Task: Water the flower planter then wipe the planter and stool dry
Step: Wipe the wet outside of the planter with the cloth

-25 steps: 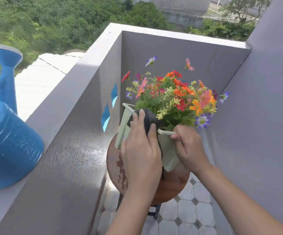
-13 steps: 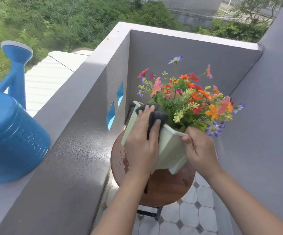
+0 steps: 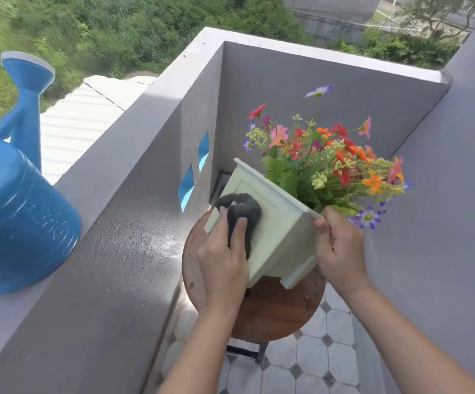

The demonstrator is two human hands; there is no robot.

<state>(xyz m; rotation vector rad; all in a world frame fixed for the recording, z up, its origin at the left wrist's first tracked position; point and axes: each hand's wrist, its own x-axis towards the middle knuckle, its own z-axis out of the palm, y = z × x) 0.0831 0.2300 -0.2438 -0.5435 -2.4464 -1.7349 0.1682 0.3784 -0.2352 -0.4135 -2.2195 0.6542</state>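
A pale green square planter [image 3: 284, 231] full of coloured flowers [image 3: 330, 160] is tilted away to the right over a round brown wooden stool [image 3: 281, 311]. My left hand [image 3: 222, 260] presses a dark grey cloth [image 3: 240, 214] flat against the planter's left side panel. My right hand [image 3: 337, 248] grips the planter's near right rim corner and holds it tilted. Only the planter's lower corner seems to rest on the stool.
A blue watering can [image 3: 17, 194] stands on the wide grey balcony wall [image 3: 117, 237] at the left; the wall's top looks wet. Grey walls close in behind and at the right. White tiles with grey diamonds [image 3: 315, 365] cover the floor below the stool.
The planter has been tipped further over to the right. My left hand with the cloth has slid from the planter's top rim down onto its side panel.
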